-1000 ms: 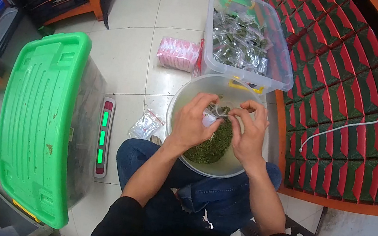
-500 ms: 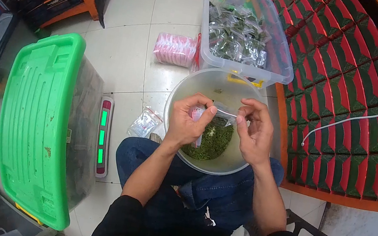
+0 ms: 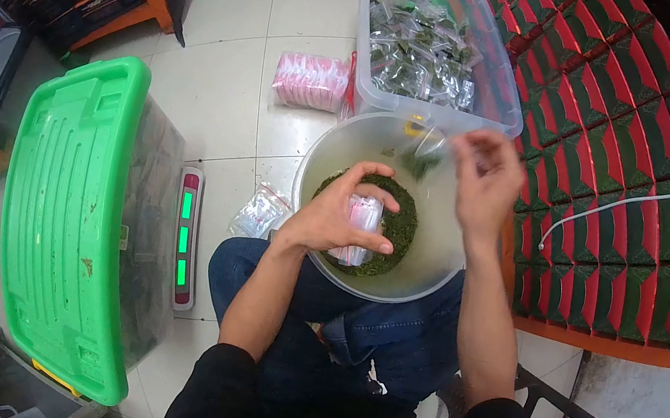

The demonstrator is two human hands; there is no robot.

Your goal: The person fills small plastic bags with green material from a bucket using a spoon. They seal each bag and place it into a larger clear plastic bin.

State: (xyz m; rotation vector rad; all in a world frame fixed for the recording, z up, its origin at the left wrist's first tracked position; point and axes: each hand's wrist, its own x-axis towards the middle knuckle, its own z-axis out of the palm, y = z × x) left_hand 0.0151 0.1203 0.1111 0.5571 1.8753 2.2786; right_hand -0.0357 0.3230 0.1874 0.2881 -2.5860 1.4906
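Note:
My left hand [image 3: 340, 217] is over the round tub [image 3: 442, 267], its thumb and forefinger spread apart. A stack of small clear zip bags with pink marks [image 3: 365, 214] rests in that hand, held by the lower fingers. My right hand [image 3: 486, 177] is raised at the tub's right rim, fingertips pinched on the top of a small zip bag [image 3: 423, 160]. This bag hangs over the tub, blurred by motion, with some green dried leaf in its bottom. More loose chopped green leaf [image 3: 386, 249] lies in the bottom of the tub, between my knees.
A clear bin [image 3: 492, 120] of filled little bags stands beyond the tub. A pink-and-white pack [image 3: 310, 81] and loose bags [image 3: 262, 213] lie on the floor. At left are a scale [image 3: 186, 242] and a green-lidded box [image 3: 70, 227]; red-and-green boxes [image 3: 614, 185] fill the right shelf.
My hands have moved apart. The right one has carried the small zip bag up and to the right, away from my left hand, whose thumb and forefinger have opened.

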